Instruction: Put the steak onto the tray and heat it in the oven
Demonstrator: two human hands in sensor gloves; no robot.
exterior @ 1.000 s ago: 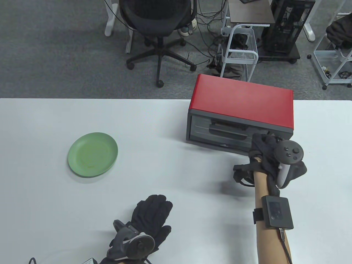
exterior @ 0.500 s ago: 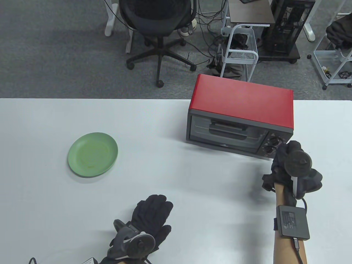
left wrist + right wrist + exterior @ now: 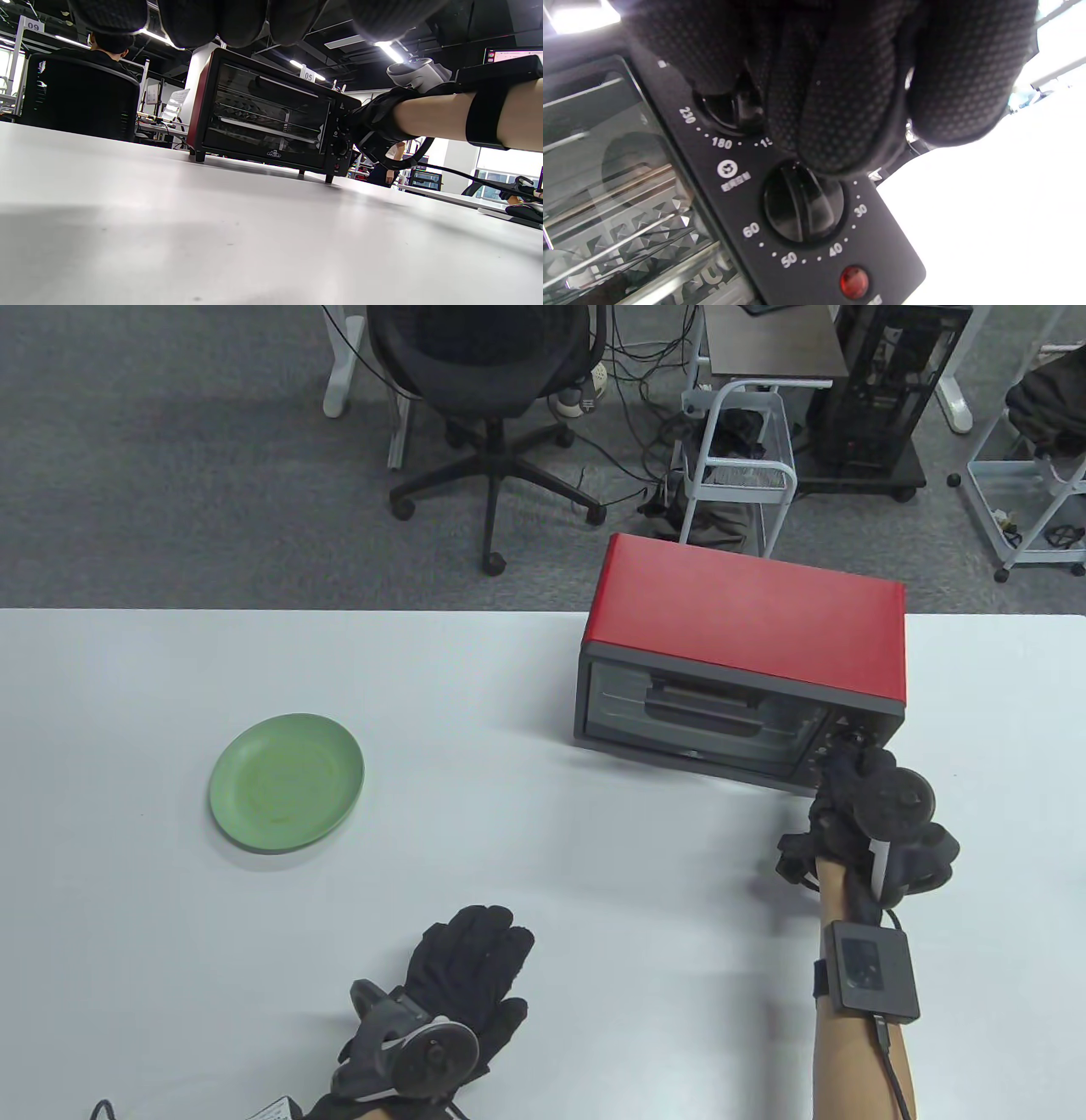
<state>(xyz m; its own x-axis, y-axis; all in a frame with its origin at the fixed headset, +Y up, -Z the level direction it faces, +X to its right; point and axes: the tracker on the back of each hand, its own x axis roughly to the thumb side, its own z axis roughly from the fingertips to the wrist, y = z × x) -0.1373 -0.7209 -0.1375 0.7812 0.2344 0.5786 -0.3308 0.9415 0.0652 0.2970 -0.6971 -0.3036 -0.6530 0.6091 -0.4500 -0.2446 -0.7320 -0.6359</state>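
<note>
Red oven (image 3: 747, 619), door closed, far right of the worktop (image 3: 543, 857).
Right hand (image 3: 857, 814) at its control panel, fingers (image 3: 840, 106) curled round the upper dial (image 3: 734, 112). Left hand (image 3: 462, 984) flat, fingers straight, near edge. Green plate (image 3: 287, 780) left.

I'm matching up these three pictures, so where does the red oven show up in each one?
Table view: oven right of centre, at the table's far edge.
Left wrist view: oven centre, door facing the camera.
Right wrist view: only its glass door and control panel, filling the left and middle.
Shared landmark: the right hand at the knobs.
</note>
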